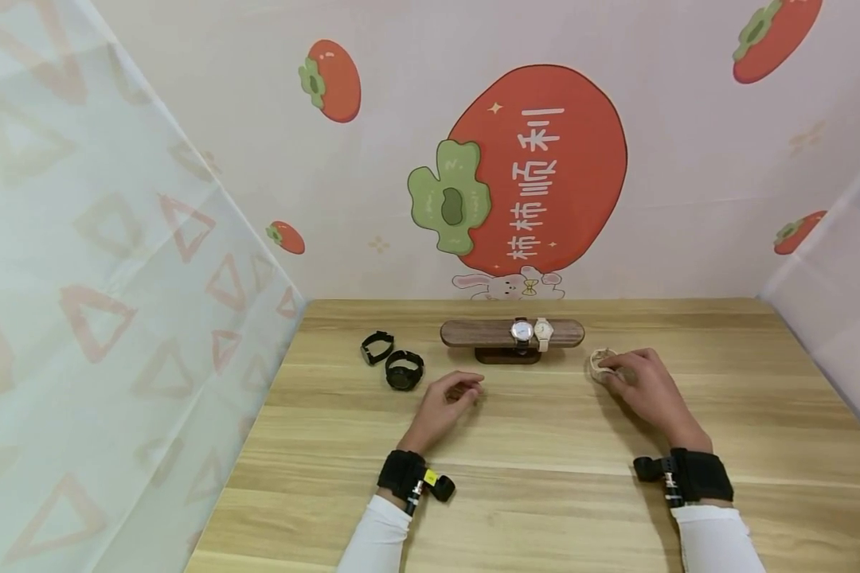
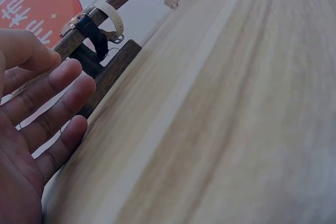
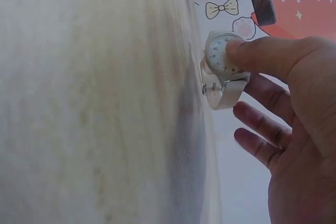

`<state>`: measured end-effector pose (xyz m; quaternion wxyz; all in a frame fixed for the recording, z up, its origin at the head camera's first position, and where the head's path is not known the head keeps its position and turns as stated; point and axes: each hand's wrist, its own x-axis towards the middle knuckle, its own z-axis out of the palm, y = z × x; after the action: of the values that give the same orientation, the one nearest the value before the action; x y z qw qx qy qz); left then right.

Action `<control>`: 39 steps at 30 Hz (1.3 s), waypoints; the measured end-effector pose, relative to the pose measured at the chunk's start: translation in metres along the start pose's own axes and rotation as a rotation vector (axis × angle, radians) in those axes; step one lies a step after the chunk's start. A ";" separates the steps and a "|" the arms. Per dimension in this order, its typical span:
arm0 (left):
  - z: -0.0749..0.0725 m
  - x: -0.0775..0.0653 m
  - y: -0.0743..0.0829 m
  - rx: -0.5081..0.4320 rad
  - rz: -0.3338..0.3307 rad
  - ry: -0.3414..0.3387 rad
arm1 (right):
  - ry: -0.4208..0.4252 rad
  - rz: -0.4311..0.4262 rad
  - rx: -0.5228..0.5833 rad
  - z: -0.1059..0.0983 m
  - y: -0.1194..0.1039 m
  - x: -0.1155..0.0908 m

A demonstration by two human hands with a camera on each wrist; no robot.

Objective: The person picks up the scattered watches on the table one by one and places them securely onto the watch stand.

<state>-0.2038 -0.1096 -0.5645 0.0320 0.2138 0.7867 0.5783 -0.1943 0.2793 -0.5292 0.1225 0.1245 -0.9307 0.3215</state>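
Note:
My right hand [image 1: 648, 387] pinches a cream-strapped wristwatch [image 3: 219, 59] low over the table at the right. In the right wrist view the thumb lies on its white dial, with fingers behind the case. The left hand [image 1: 444, 404] holds nothing, its fingers loosely bent, just in front of a dark wooden watch stand [image 1: 466, 334]. On the stand's bar sit a watch with a black strap [image 1: 521, 331] and a white-strapped watch [image 1: 543, 330], side by side right of centre.
Left of the left hand lie a chunky black watch [image 1: 404, 371] and a slimmer black watch [image 1: 377, 348], both with looped straps. The wood-grain table [image 1: 530, 477] meets a printed backdrop [image 1: 373, 175] at the back, with further sheets at both sides.

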 end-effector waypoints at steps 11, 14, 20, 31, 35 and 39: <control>0.000 -0.001 0.001 -0.018 -0.002 0.013 | -0.062 0.003 0.042 0.008 -0.009 0.006; 0.001 -0.001 0.001 -0.027 -0.005 0.017 | -0.087 0.018 0.065 0.010 -0.014 0.008; 0.001 -0.001 0.000 -0.023 -0.012 0.017 | -0.105 0.008 0.103 0.014 -0.025 0.010; 0.002 0.000 0.001 -0.015 -0.016 0.016 | -0.125 -0.023 0.137 0.020 -0.044 0.013; 0.003 0.002 0.001 -0.015 -0.016 0.020 | -0.143 -0.028 0.158 0.024 -0.048 0.015; 0.005 0.004 0.003 -0.015 -0.007 0.025 | -0.153 -0.043 0.170 0.028 -0.054 0.016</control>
<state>-0.2047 -0.1030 -0.5625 0.0259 0.2037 0.7835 0.5865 -0.1972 0.2182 -0.5152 0.0469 0.1787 -0.9037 0.3862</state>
